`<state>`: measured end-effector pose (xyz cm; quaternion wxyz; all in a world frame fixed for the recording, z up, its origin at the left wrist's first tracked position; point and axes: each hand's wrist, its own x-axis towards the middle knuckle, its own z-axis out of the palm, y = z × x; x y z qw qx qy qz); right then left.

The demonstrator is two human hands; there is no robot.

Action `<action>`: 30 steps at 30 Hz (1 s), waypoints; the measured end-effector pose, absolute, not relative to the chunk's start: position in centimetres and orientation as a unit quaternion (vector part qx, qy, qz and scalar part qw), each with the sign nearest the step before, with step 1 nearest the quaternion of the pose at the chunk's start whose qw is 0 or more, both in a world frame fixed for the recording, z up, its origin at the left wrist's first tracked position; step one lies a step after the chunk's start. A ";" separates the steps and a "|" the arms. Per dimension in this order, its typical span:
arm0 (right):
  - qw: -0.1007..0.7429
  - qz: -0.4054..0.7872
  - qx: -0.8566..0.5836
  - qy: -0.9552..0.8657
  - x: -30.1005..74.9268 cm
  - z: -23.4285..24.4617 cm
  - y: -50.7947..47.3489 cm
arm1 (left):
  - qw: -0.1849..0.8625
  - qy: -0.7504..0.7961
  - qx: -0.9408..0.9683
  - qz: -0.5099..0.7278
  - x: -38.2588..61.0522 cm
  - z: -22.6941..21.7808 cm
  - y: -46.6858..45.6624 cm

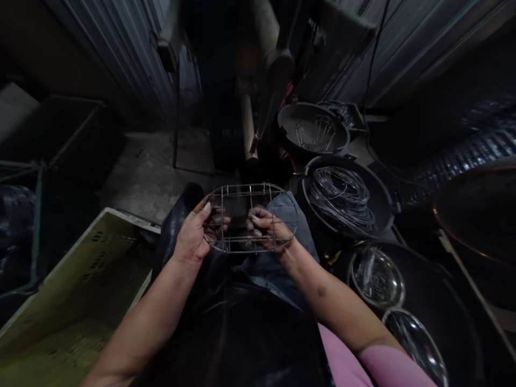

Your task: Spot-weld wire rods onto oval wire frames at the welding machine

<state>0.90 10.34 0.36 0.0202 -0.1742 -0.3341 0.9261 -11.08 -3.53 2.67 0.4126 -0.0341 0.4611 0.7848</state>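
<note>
Both my hands hold an oval wire frame [242, 189] with short upright cross wires, above my lap. My left hand [195, 231] grips its left side, fingers curled round the wires. My right hand [266, 228] is closed on the frame's lower right part, thumb and fingers pinching the wires. The frame lies roughly level between the two hands.
A pale yellow plastic crate [76, 290] stands at lower left. On the right, a black tub holds coiled wire [342, 199], another tub [312, 129] holds a wire basket, and wire rings [377, 277] lie in a pan. A dark machine [237, 97] stands ahead.
</note>
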 end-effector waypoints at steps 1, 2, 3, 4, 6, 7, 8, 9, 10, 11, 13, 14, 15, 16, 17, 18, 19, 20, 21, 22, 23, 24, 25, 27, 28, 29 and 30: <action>0.024 0.927 -0.173 -0.331 0.9 0.3 10.3 | 0.408 0.466 -0.036 0.784 -11.0 2.9 -3.5; 0.028 0.929 -0.172 -0.327 0.9 0.2 10.3 | 0.403 0.471 -0.039 0.783 -11.0 3.1 -3.4; 0.032 0.930 -0.170 -0.323 0.8 0.1 10.4 | 0.398 0.476 -0.043 0.783 -11.0 3.3 -3.4; 0.036 0.932 -0.166 -0.320 0.8 0.0 10.4 | 0.395 0.480 -0.043 0.782 -11.0 3.5 -3.3; 0.041 0.934 -0.155 -0.319 0.6 -0.2 10.6 | 0.388 0.482 -0.040 0.784 -11.1 3.7 -3.1; 0.042 0.935 -0.149 -0.320 0.5 -0.2 10.8 | 0.387 0.481 -0.038 0.786 -11.2 3.8 -3.0; 0.044 0.935 -0.142 -0.321 0.4 -0.3 10.9 | 0.385 0.480 -0.035 0.788 -11.3 3.8 -2.9; 0.048 0.936 -0.138 -0.321 0.3 -0.3 11.0 | 0.385 0.478 -0.034 0.789 -11.4 3.8 -2.8; 0.049 0.936 -0.135 -0.320 0.2 -0.2 11.2 | 0.385 0.478 -0.034 0.789 -11.5 3.9 -2.7; 0.049 0.937 -0.133 -0.319 0.1 -0.2 11.3 | 0.387 0.478 -0.034 0.788 -11.6 3.9 -2.6; 0.046 0.939 -0.131 -0.315 -0.1 -0.1 11.5 | 0.390 0.478 -0.035 0.787 -11.9 3.9 -2.5; 0.044 0.940 -0.130 -0.313 -0.2 -0.1 11.6 | 0.390 0.478 -0.037 0.786 -12.0 3.9 -2.4; 0.042 0.940 -0.130 -0.311 -0.3 -0.1 11.7 | 0.391 0.478 -0.038 0.786 -12.1 3.9 -2.3; 0.043 0.941 -0.130 -0.308 -0.4 -0.1 11.7 | 0.392 0.477 -0.039 0.786 -12.2 3.9 -2.3; 0.044 0.943 -0.130 -0.305 -0.5 -0.1 11.8 | 0.392 0.476 -0.038 0.786 -12.2 3.9 -2.2; 0.045 0.944 -0.131 -0.301 -0.6 -0.1 11.8 | 0.393 0.474 -0.037 0.787 -12.3 3.9 -2.2; 0.045 0.945 -0.132 -0.297 -0.7 -0.1 11.9 | 0.394 0.473 -0.036 0.788 -12.3 3.9 -2.1; 0.044 0.945 -0.133 -0.295 -0.8 -0.1 11.9 | 0.394 0.472 -0.036 0.788 -12.4 3.8 -2.1; 0.043 0.946 -0.132 -0.294 -0.8 -0.1 12.0 | 0.393 0.472 -0.038 0.788 -12.4 3.8 -2.0; 0.043 0.946 -0.131 -0.294 -0.9 -0.2 12.0 | 0.392 0.474 -0.041 0.787 -12.5 3.7 -1.9; 0.043 0.946 -0.131 -0.295 -1.0 -0.2 12.0 | 0.392 0.474 -0.045 0.787 -12.6 3.7 -1.9; 0.045 0.945 -0.131 -0.296 -1.0 -0.2 12.0 | 0.391 0.474 -0.048 0.787 -12.6 3.6 -1.8; 0.047 0.945 -0.131 -0.296 -1.0 -0.2 12.0 | 0.391 0.474 -0.049 0.788 -12.7 3.5 -1.8; 0.051 0.944 -0.134 -0.297 -1.1 -0.2 12.1 | 0.393 0.472 -0.046 0.788 -12.8 3.5 -1.7; 0.050 0.944 -0.135 -0.297 -1.1 -0.2 12.1 | 0.394 0.472 -0.044 0.787 -12.8 3.5 -1.6; 0.049 0.944 -0.136 -0.295 -1.1 -0.2 12.1 | 0.394 0.473 -0.043 0.787 -12.8 3.5 -1.6; 0.049 0.945 -0.136 -0.294 -1.1 -0.2 12.1 | 0.394 0.474 -0.041 0.786 -12.9 3.5 -1.6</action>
